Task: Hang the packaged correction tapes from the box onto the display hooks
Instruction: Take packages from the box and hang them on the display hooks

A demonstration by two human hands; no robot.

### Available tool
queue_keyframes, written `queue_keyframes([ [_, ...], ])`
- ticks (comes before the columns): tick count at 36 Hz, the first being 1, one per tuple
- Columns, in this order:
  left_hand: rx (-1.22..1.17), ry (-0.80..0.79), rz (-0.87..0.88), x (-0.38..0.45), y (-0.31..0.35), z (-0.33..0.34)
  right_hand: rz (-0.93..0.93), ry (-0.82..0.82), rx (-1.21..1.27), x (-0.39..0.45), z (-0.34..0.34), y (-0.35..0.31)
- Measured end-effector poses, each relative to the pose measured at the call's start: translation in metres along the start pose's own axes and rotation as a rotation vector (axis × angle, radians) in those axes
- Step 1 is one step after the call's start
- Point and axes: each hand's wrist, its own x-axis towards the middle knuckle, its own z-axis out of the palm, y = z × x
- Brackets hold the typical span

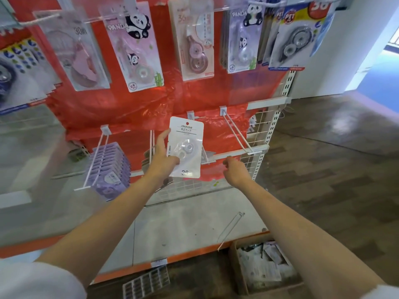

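Far left: blue-and-white packs hanging in a row against the red backing. Below, a hook loaded with a stack of purple packs. Along the top row: a clear 30m pack, a pink panda pack, a beige pack, a lilac panda pack and PET packs, all hanging. At centre, left hand gripping a white tape pack by its left edge, thumb across the front near the blister, fingers behind; pack upright, top with a red dot close to a hook mount, whether threaded cannot be told. Just right, an empty hook slanting out from the backing. Right hand near that hook's tip and the wire grid, fingers loosely curled, holding nothing. On the grey shelf below, a loose hook. Bottom right, on the wood floor, an open box with more white packs inside.
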Motion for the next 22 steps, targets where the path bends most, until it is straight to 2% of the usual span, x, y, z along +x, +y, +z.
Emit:
queue_keyframes([
  [2,-0.052,-0.007,-0.006,0.002,0.004,0.009,-0.055,0.034,0.065,-0.002,-0.007,-0.006],
  [4,-0.063,-0.014,-0.036,0.005,0.006,0.018,-0.095,0.048,0.236,-0.006,-0.013,-0.014],
  [7,-0.08,-0.008,-0.097,0.008,0.011,0.034,-0.066,-0.02,0.591,-0.013,-0.019,-0.023],
  [9,-0.043,-0.046,-0.109,0.008,0.01,0.044,-0.058,-0.08,0.701,-0.017,-0.02,-0.021],
  [14,0.145,-0.201,-0.044,0.006,0.001,0.064,-0.021,-0.123,0.94,-0.02,-0.018,0.002],
  [18,0.351,-0.358,-0.01,0.004,-0.011,0.07,0.011,-0.078,0.954,-0.025,-0.023,0.025],
  [22,0.69,-0.447,0.126,0.003,-0.021,0.071,0.087,-0.06,0.985,-0.027,-0.021,0.048],
])
